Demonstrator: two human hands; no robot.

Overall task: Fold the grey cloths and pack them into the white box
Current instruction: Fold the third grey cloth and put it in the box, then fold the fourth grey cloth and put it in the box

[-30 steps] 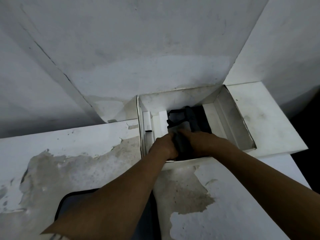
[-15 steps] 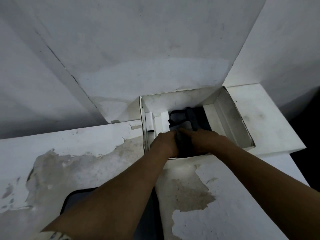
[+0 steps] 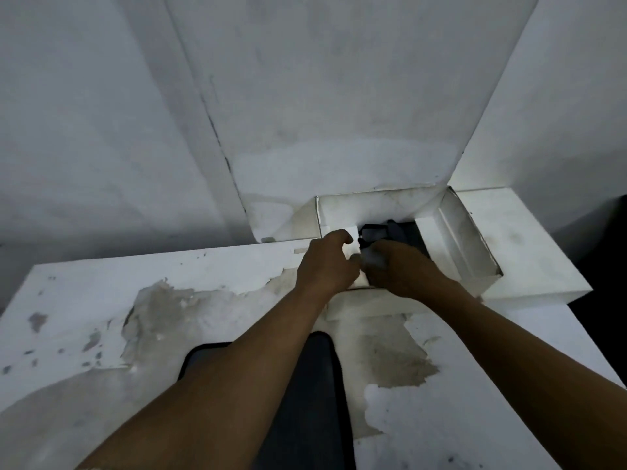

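Observation:
The open white box [image 3: 470,247] stands at the back right of the table, against the wall. Dark grey folded cloths [image 3: 405,232] lie inside it. My right hand [image 3: 402,271] reaches in over the near wall, palm down, and grips a grey cloth at the box's near left part. My left hand [image 3: 327,262] hovers at the box's left wall with loosely curled fingers and nothing in it. Its thumb is close to my right hand. Another grey cloth [image 3: 307,401] lies flat on the table near me, partly hidden under my forearms.
The white table [image 3: 101,300] has large patches of peeled, stained surface. White walls rise right behind the box and on both sides. The box's flat lid or flap [image 3: 529,252] spreads to the right, close to the table's dark right edge.
My left hand has come off the cloth and moved left and up to the box's left wall. My right hand stays on the cloth in the box.

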